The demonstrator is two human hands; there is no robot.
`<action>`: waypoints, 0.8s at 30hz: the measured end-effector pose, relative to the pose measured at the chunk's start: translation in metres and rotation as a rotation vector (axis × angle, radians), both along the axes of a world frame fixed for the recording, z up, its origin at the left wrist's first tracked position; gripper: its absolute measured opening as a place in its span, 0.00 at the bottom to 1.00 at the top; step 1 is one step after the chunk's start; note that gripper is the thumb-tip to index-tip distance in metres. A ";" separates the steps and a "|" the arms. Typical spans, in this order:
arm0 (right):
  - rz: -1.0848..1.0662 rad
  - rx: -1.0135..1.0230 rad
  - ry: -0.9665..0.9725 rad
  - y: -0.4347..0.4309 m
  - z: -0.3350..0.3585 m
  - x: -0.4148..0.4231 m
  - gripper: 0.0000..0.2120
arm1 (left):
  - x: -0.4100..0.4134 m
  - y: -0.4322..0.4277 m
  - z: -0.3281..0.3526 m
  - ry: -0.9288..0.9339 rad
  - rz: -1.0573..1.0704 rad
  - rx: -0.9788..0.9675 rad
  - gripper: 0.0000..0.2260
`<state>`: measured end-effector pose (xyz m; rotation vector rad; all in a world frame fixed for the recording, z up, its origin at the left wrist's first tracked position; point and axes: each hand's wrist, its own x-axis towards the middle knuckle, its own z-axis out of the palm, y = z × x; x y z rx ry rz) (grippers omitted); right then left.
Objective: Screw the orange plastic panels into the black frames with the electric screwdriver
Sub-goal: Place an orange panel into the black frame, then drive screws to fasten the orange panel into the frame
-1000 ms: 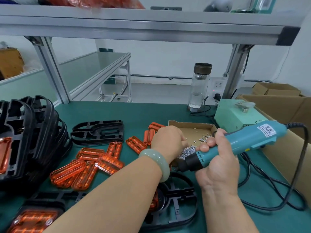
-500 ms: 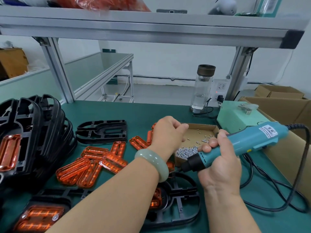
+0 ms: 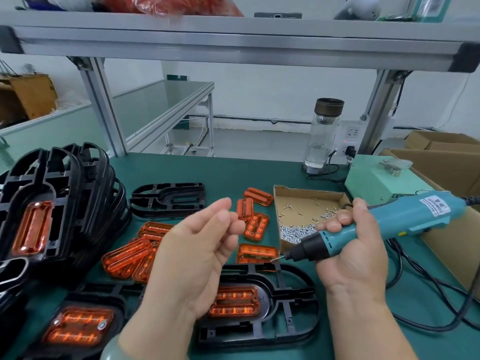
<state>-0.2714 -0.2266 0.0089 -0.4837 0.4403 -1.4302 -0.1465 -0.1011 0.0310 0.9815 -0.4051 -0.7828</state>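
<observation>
Right hand (image 3: 355,263) grips screwdriver (image 3: 415,216); left hand (image 3: 194,255) unclear.

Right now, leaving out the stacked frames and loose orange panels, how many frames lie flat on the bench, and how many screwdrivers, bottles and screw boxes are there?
Flat frames: 3
Screwdriver: 1
Bottle: 1
Screw box: 1
Total: 6

— What colour was the screwdriver (image 3: 420,214)?
— Teal, with a black nose. The panels (image 3: 124,258) were ribbed translucent orange, the frames (image 3: 141,206) black, the table (image 3: 233,172) dark green, the screws (image 3: 293,231) silver.
</observation>
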 end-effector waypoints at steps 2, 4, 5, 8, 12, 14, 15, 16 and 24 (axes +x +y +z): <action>0.001 0.003 -0.013 0.002 0.000 0.000 0.06 | -0.002 0.005 -0.011 0.005 0.029 0.024 0.09; 0.012 0.010 -0.031 0.003 0.001 0.001 0.05 | -0.005 0.007 -0.020 -0.010 0.052 0.044 0.10; 0.020 0.014 -0.041 0.003 0.001 0.002 0.05 | -0.006 0.007 -0.022 -0.018 0.065 0.045 0.11; 0.039 0.025 -0.062 0.004 0.001 0.003 0.06 | -0.006 0.008 -0.031 -0.052 0.083 0.038 0.13; 0.076 0.042 -0.094 0.007 0.002 0.005 0.05 | -0.009 0.012 -0.034 -0.147 0.044 0.089 0.09; 0.102 0.050 -0.137 0.009 0.003 0.005 0.05 | -0.011 0.013 -0.035 -0.244 0.058 0.135 0.08; 0.107 0.051 -0.154 0.010 0.003 0.004 0.05 | -0.011 0.014 -0.035 -0.314 0.071 0.161 0.08; 0.108 0.051 -0.164 0.010 0.003 0.004 0.04 | -0.011 0.015 -0.036 -0.398 0.081 0.189 0.09; 0.111 0.053 -0.195 0.011 0.007 0.004 0.05 | -0.018 0.014 -0.039 -0.617 -0.017 0.289 0.11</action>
